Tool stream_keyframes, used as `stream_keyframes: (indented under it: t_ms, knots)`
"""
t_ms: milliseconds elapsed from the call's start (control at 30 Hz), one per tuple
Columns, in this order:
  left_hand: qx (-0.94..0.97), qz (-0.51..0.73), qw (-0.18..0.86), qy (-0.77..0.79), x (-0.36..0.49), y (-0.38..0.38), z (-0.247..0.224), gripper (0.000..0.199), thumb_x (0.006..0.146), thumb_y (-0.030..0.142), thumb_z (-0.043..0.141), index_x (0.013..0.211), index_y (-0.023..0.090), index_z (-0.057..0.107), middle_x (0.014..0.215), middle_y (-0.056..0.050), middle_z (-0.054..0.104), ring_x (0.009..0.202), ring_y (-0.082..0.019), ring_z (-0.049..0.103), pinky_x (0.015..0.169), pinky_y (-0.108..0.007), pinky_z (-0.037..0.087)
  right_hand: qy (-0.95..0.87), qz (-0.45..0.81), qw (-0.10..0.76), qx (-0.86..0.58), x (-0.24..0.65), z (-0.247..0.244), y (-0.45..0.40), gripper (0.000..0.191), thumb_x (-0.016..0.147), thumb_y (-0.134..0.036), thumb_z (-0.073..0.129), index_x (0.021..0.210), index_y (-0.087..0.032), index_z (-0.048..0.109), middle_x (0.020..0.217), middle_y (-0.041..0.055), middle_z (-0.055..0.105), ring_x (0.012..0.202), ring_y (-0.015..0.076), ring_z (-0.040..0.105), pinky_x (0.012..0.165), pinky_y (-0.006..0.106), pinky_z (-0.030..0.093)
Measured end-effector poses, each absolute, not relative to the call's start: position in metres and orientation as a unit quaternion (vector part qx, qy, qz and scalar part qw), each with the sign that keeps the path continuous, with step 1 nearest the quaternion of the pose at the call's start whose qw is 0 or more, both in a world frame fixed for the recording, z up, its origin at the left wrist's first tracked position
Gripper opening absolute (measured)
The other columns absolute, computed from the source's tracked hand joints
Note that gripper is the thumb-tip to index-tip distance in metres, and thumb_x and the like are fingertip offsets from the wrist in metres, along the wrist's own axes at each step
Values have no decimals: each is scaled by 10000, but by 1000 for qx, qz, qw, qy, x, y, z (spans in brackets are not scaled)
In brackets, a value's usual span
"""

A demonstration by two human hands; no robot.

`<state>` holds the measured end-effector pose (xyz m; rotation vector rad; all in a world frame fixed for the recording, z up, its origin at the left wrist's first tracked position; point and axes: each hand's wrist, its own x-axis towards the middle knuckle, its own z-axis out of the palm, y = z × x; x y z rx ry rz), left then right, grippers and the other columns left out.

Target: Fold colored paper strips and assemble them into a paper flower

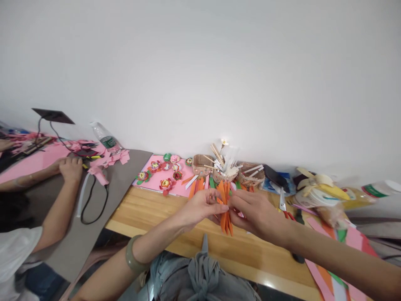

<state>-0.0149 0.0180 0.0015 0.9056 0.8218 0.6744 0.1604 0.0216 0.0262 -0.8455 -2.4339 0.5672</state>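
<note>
Green labels (374,191) on bottles (99,130), print unreadable. Left hand (203,207) pinching fanned orange paper (224,209), thumb against fingers; right hand (255,210) pinching its right edge. Paper above worktop (175,213).

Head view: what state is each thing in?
Left hand: pinching orange paper.
Right hand: closed on orange paper.
Orange paper: folded, fanned out.
Paper flowers: formed, on pink sheet.
Middle basket: filled with sticks.
Right basket: holding white sticks.
Scissors: lying unheld; blades unclear.
Glue gun: lying unheld.
</note>
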Motion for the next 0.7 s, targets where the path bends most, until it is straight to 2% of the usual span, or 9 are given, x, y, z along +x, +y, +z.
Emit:
stream_keyframes:
  t_ms: [167, 300, 367, 467, 533, 567, 633, 700]
  knots:
    - [549, 372, 644, 381, -16, 15, -7, 354, 658, 388, 725, 851, 164, 531, 711, 13, 600, 622, -122, 587, 569, -228, 453, -818, 310, 261, -409, 155, 17, 13, 147, 740, -125, 432, 615, -202, 447, 527, -51, 428, 474, 92, 366, 440, 201, 278]
    - [744, 385, 405, 367, -21, 12, -14, 160, 817, 266, 558, 949, 180, 589, 951, -83, 652, 881, -195, 627, 752, -315, 492, -781, 391, 240, -425, 156, 17, 18, 147, 701, -144, 400, 571, -190, 450, 497, -60, 387, 451, 82, 352, 421, 188, 291]
    - [808, 377, 310, 330, -25, 10, -21, 163, 859, 233, 478, 943, 202, 614, 992, -87, 664, 951, -195, 620, 841, -349, 479, -774, 414, 230, -421, 156, 12, 19, 157, 688, -141, 386, 546, -190, 430, 483, -64, 366, 431, 76, 344, 407, 180, 303]
    - [829, 343, 355, 262, -30, 8, -36, 93, 807, 271, 562, 825, 269, 653, 961, -28, 690, 995, -182, 619, 920, -346, 459, -772, 407, 234, -427, 156, -4, 14, 194, 687, -109, 370, 520, -205, 346, 447, -75, 329, 389, 66, 329, 371, 164, 308]
    - [749, 383, 418, 343, -33, 5, -48, 103, 750, 348, 631, 814, 273, 660, 890, -25, 690, 939, -188, 627, 905, -366, 468, -775, 373, 254, -442, 156, -15, 8, 198, 712, -90, 349, 551, -205, 359, 462, -69, 349, 405, 74, 365, 388, 166, 337]
    - [723, 387, 427, 381, -33, 4, -53, 168, 780, 382, 587, 862, 251, 654, 912, -55, 681, 950, -201, 614, 885, -389, 473, -777, 348, 267, -451, 157, -20, 5, 192, 732, -84, 340, 586, -199, 389, 482, -62, 382, 424, 81, 392, 406, 172, 351]
    - [662, 365, 468, 458, -34, 2, -60, 331, 851, 463, 438, 888, 192, 623, 883, -93, 668, 874, -196, 619, 774, -364, 505, -785, 288, 290, -465, 159, -28, -2, 186, 770, -87, 352, 642, -187, 441, 547, -28, 467, 492, 107, 458, 452, 199, 368]
    - [630, 303, 527, 483, -32, 0, -63, 521, 881, 535, 275, 724, 154, 593, 630, -64, 627, 576, -159, 599, 531, -286, 495, -809, 230, 297, -452, 161, -33, -9, 185, 804, -112, 388, 659, -186, 476, 607, 7, 522, 566, 139, 493, 504, 234, 375]
